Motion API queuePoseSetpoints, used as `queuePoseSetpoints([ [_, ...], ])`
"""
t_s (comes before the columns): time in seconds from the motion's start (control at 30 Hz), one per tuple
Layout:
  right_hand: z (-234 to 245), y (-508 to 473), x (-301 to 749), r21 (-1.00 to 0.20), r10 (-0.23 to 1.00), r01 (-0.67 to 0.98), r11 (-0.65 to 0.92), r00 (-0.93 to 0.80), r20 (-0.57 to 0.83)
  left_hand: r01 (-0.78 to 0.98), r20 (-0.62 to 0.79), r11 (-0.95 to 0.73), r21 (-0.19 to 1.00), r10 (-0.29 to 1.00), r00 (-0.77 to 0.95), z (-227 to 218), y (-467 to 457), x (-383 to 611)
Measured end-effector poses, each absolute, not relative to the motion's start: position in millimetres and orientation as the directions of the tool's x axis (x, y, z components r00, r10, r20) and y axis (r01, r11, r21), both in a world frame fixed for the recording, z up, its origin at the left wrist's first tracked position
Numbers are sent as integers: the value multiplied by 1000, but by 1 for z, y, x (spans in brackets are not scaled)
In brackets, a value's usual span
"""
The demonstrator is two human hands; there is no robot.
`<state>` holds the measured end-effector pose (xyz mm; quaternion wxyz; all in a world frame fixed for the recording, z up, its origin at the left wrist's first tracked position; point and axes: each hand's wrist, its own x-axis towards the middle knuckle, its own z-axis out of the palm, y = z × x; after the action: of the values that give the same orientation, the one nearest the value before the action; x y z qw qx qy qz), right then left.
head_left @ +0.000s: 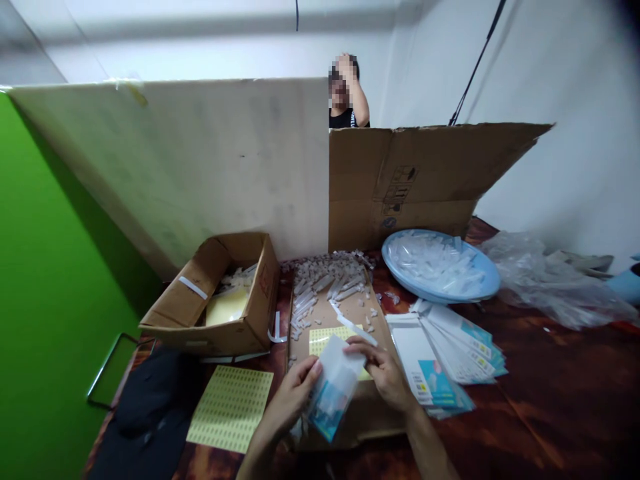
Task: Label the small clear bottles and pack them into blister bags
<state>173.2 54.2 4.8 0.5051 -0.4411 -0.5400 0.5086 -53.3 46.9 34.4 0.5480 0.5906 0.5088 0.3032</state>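
Both my hands hold a small clear packet with a white and blue card inside, just above a cardboard sheet. My left hand grips the packet's left edge with closed fingers. My right hand pinches its top right corner. Under the packet lies a yellow sticker sheet. Several small white plastic pieces are heaped on the far part of the cardboard sheet.
An open brown box stands at the left, a second yellow sticker sheet and a black cloth before it. A blue bowl, fanned packets and a plastic bag lie right. Board screens stand behind; a person is beyond them.
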Motion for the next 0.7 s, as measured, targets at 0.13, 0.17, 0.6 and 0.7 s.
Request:
queuePoseSetpoints([
  [0.13,6,51,157,-968,990,-236,85,131,55,364,15,-72,928,988,155,45,44,-48],
  [0.17,10,49,153,-960,993,-263,93,101,68,424,103,-162,891,982,159,50,42,-45],
  [0.6,30,43,140,-994,996,65,85,-29,83,581,450,-551,599,832,324,70,46,-14],
  [0.7,35,40,139,-968,984,186,167,-88,153,584,474,-579,569,811,343,69,53,-11],
])
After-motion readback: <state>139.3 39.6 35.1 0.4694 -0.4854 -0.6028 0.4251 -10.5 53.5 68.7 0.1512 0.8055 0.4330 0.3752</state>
